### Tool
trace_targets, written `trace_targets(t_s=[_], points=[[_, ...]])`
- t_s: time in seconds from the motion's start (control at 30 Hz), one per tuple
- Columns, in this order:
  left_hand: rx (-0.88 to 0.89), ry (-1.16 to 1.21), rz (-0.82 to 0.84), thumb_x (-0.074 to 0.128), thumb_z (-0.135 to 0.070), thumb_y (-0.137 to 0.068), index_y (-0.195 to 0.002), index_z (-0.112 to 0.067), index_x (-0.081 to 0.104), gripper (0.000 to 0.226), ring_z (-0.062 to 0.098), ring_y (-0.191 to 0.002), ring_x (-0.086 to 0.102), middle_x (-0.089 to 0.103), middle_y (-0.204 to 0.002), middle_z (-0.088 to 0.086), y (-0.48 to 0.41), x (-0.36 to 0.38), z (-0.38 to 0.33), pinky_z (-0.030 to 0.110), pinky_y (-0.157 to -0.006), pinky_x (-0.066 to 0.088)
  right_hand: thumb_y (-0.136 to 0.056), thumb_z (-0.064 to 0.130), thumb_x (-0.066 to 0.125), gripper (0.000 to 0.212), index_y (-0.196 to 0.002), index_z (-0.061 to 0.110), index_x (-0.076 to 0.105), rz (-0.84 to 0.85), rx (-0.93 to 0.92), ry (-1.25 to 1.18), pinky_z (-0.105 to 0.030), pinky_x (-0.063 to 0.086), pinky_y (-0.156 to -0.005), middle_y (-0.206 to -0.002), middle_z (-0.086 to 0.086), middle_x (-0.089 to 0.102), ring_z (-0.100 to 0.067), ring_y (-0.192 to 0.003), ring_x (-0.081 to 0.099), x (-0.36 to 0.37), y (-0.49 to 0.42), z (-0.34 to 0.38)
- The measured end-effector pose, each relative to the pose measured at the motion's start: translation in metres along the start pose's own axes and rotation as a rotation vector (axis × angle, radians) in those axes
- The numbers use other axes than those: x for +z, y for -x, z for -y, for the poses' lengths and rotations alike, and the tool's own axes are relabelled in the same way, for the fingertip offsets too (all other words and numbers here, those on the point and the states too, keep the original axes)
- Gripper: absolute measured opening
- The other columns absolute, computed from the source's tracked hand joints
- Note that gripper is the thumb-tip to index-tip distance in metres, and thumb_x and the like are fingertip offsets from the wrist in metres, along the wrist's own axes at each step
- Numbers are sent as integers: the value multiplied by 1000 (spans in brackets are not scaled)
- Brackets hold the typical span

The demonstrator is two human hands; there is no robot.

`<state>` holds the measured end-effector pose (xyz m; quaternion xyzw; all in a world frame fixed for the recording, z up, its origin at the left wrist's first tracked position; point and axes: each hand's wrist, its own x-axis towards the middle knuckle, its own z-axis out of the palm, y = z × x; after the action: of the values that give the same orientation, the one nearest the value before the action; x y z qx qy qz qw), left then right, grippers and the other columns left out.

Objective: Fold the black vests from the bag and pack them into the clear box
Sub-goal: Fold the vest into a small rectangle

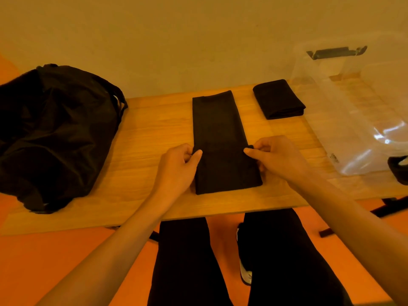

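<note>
A black vest [217, 124] lies on the wooden table [150, 129] as a long narrow strip running away from me. My left hand [177, 166] pinches its left edge near the front, thumb on top of the cloth. My right hand [278, 156] pinches the right edge at the same height. A second black vest [278, 98], folded into a small rectangle, lies at the back right beside the clear box [357, 120]. The black bag [53, 133] slumps on the table's left end.
The clear box has a grey latch [335, 52] on its far wall and stands against the pale wall. A dark object [398, 168] sits at the right edge. My legs in black trousers are under the table, over an orange floor.
</note>
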<state>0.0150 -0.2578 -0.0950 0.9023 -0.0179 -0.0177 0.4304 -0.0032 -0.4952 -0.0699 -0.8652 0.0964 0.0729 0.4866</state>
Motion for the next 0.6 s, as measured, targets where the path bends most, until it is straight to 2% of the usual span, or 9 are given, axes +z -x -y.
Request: trace_targets(t_s=[0.1,0.33,0.6], points=[[-23,-110,-33,54,-42,-102,-89,-21,69,29,18,-81,69,72,-84,1,-7,2,0,51,-75,59,-94,34,68,15,-90,20,71,-4,12,40,-22,45,-61,-74,0,68,-9,-63,63,1,-7,2],[28,-223,-106,54,-43,-102,-87,-21,65,29,11,-71,62,65,-75,-3,-12,5,-4,41,-70,58,-95,35,67,18,-91,18,71,-28,12,61,-17,41,-51,-73,0,68,-7,-56,60,1,-14,-1],[46,-287,-124,55,-44,-102,-91,-21,65,27,10,-74,62,66,-78,-5,-21,8,-4,36,-66,57,-96,37,65,20,-92,18,71,-86,-20,148,-21,45,-57,-73,-4,69,-9,-58,61,7,-21,0]])
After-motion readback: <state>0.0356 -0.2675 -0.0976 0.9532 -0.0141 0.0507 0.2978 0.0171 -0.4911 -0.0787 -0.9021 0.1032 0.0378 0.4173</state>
